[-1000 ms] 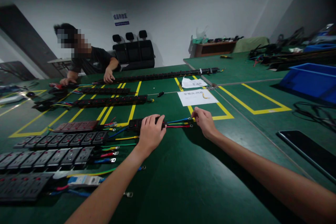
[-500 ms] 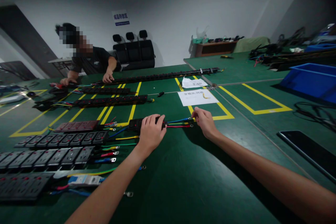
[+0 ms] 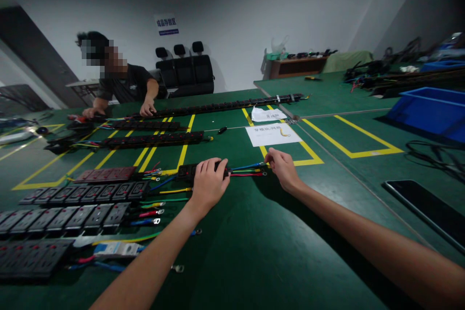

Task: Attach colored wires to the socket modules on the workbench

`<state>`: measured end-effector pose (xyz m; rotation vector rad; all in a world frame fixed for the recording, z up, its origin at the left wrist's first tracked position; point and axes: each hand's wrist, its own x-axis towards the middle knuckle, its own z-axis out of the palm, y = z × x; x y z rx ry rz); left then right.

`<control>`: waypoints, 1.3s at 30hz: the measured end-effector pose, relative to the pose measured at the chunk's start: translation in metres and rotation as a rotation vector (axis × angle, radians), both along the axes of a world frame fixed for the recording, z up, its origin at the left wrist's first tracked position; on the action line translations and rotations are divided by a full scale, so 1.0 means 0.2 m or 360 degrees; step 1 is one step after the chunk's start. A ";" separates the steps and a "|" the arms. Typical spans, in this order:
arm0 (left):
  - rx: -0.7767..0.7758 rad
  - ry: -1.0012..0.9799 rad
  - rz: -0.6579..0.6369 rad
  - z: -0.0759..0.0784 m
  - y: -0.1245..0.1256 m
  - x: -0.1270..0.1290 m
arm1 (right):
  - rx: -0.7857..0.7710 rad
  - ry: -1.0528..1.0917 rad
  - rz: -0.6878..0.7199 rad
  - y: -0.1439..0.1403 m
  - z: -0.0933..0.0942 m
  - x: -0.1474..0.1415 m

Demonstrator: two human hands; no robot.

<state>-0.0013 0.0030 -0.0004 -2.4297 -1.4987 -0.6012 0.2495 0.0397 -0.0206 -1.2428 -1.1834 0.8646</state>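
My left hand (image 3: 208, 183) lies over the right end of a short black socket module (image 3: 187, 170) on the green table (image 3: 254, 242), fingers curled on it. Blue, green and red wires (image 3: 247, 170) run from the module to the right. My right hand (image 3: 283, 167) rests at the far ends of these wires, fingertips pinched on them.
Rows of black socket modules with coloured leads (image 3: 76, 203) lie at left. Long black power strips (image 3: 152, 139) lie farther back, where a co-worker (image 3: 123, 85) leans on the table. White paper sheets (image 3: 271, 134), a blue bin (image 3: 428, 111) and a dark tablet (image 3: 425, 208) are at right.
Both my hands stay where they were. The co-worker across the table has shifted slightly.
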 end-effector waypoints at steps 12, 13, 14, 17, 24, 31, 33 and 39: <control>-0.0009 -0.0004 0.0004 0.00 0.00 0.00 | 0.0001 -0.0015 -0.0003 0.00 0.00 0.00; -0.0013 -0.0003 0.0006 0.01 0.00 0.00 | 0.0002 -0.0015 -0.0005 0.00 0.00 0.00; -0.0017 -0.0002 0.0007 0.01 0.00 0.00 | 0.0002 -0.0016 -0.0006 0.00 0.00 0.00; -0.0018 -0.0001 0.0006 0.01 0.00 0.00 | 0.0002 -0.0016 -0.0014 0.00 -0.01 0.00; -0.0005 -0.0019 0.0007 0.00 0.00 0.00 | -0.0001 -0.0012 -0.0020 0.00 0.00 0.00; -0.0024 -0.0013 0.0012 0.00 0.00 0.00 | -0.0017 0.0029 -0.0002 0.00 0.00 0.00; -0.0029 -0.0009 0.0013 0.00 0.00 0.00 | -0.0017 0.0037 0.0000 0.00 0.00 0.00; -0.0004 0.0004 0.0005 0.00 0.00 0.00 | -0.0007 0.0033 -0.0008 0.01 -0.01 0.00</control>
